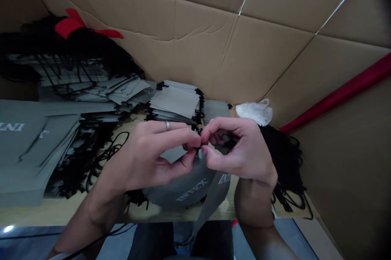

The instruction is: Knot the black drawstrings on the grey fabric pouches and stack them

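1. Pinching thumb to forefinger, the left hand [152, 152] and right hand [244, 146] met nearly tip to tip, both almost closed on a small black cord [198, 145].
2. Fingertips covered most of that cord; whether it was knotted could not be told.
3. A grey piece [192, 184] lay just below the grip, partly hidden by the left hand; a second piece [212, 195], its lettering only partly visible, hung past the table's near edge [180, 214].
4. Left of the grip, a grey pile [21, 162] was cut off by the view's border.
5. Beyond the grip stood a small stack [175, 101]; to its right, black cords [282, 158] crowded the wrist.
6. Open space rose above the hands towards a cardboard wall [189, 20].
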Available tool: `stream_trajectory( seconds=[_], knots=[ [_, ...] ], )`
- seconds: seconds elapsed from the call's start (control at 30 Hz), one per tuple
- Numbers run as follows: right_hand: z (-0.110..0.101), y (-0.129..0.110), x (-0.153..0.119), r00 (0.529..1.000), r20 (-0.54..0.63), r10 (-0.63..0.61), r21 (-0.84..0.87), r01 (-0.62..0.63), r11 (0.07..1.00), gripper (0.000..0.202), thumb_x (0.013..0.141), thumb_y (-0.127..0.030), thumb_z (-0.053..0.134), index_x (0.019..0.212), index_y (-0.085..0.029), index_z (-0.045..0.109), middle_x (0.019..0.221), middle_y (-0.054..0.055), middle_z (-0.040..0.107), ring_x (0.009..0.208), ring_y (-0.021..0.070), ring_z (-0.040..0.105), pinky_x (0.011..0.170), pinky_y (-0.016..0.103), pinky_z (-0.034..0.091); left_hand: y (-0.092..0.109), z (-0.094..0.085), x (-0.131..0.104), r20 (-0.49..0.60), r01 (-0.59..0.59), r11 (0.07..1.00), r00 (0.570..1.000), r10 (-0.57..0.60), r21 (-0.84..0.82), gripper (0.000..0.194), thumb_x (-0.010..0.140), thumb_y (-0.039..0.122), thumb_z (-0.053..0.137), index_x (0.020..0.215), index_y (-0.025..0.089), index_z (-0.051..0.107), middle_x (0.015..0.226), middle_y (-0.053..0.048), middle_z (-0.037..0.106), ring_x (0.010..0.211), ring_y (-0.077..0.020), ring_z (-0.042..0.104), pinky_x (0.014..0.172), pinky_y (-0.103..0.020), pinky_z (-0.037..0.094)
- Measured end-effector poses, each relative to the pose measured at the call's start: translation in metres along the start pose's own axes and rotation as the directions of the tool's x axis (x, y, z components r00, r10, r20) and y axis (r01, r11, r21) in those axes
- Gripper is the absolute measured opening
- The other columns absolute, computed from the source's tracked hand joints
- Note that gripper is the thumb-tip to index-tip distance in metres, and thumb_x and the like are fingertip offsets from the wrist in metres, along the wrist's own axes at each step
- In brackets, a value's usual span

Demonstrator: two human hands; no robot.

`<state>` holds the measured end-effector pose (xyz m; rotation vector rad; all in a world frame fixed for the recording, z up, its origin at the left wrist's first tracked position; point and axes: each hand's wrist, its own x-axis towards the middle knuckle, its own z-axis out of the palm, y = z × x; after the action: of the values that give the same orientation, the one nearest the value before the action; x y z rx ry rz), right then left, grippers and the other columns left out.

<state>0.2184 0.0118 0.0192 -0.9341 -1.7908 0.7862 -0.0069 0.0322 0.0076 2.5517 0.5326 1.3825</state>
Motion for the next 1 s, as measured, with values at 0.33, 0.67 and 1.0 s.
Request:
stream_trajectory(
  seconds=[0.33,0.67,1.0],
  knots=[
    [0.002,-0.001,-0.005,0.995,0.008,-0.096,-0.281,0.094,0.955,0.012,0.074,-0.010,0.077,0.081,-0.020,0.076,0.071,-0.006,0.069,0.063,0.0083,0.058,0.059,0.023,0.047,-0.001,-0.003,-0.008,0.134,-0.173,0.951,0.981,0.143,0.256,0.013,0.108,0.010,0.061,0.102,0.020,0.066,0.097,-0.004,0.083,0.079,-0.0180,0.080,0.068,-0.030,0.056],
    [-0.002,0.000,-0.007,0.960,0.058,-0.273,-0.217,0.279,0.935,0.016,0.079,-0.009,0.075,0.089,-0.021,0.075,0.080,-0.002,0.074,0.069,0.0117,0.063,0.062,0.026,0.052,-0.001,-0.003,-0.001,0.029,-0.129,0.990,0.991,0.127,0.051,0.017,0.096,0.008,0.070,0.100,0.024,0.066,0.081,0.004,0.077,0.067,-0.0133,0.074,0.061,-0.025,0.056],
    [0.001,0.008,0.002,0.976,0.054,-0.213,0.107,0.206,0.973,0.014,0.073,-0.009,0.077,0.082,-0.020,0.078,0.073,-0.002,0.071,0.062,0.0101,0.057,0.054,0.024,0.047,-0.013,0.007,0.004,-0.052,-0.020,0.934,0.999,0.002,-0.356,0.022,0.080,0.007,0.077,0.093,0.024,0.072,0.071,0.004,0.076,0.056,-0.0101,0.071,0.056,-0.017,0.059]
  ],
)
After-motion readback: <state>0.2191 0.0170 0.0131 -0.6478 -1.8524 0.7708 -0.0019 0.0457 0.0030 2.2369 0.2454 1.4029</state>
